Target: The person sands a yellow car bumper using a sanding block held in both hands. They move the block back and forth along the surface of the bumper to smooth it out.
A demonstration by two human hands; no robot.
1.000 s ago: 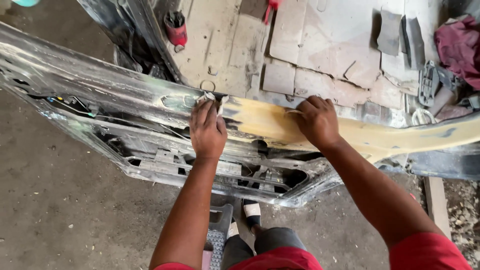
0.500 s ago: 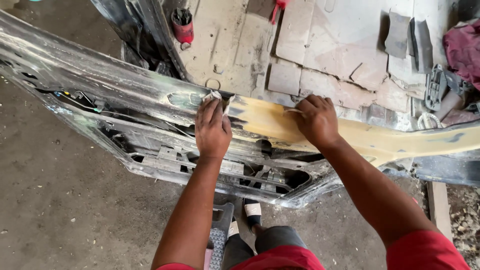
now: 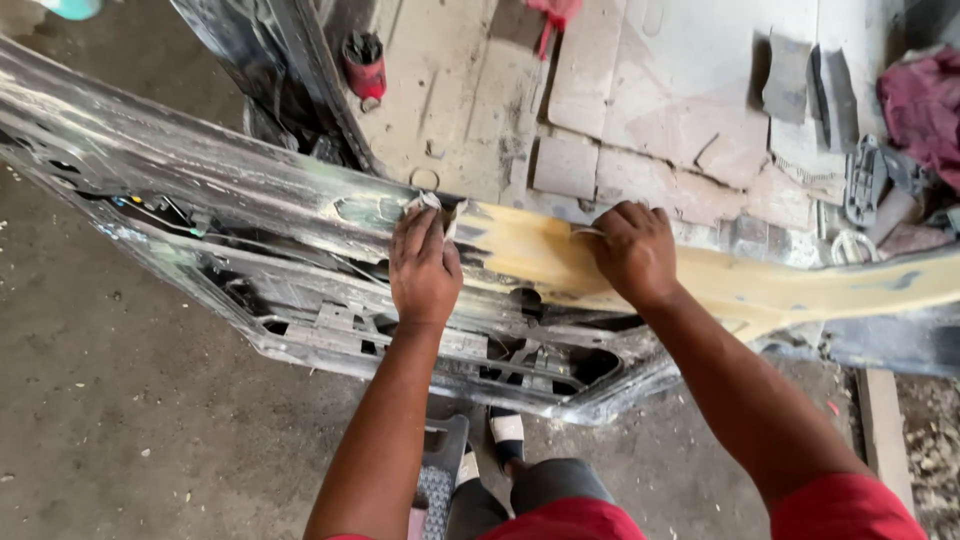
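Left hand [image 3: 424, 268] pressed flat on a folded bit of sandpaper [image 3: 424, 204], fingers holding it down on the car door panel [image 3: 200, 190], which runs approx 9 to 3 o'clock across the view. Right hand [image 3: 632, 252] clenched on the yellow filler strip [image 3: 800, 285], w/ a small pale scrap at its fingertips. Red can [image 3: 365, 65] at 12 o'clock, well apart. Concrete floor [image 3: 120, 430] below.

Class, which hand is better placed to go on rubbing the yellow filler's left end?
Left, probably. The left hand lies flat on a pale abrasive sheet at that end; the right hand rests further along the yellow filler.
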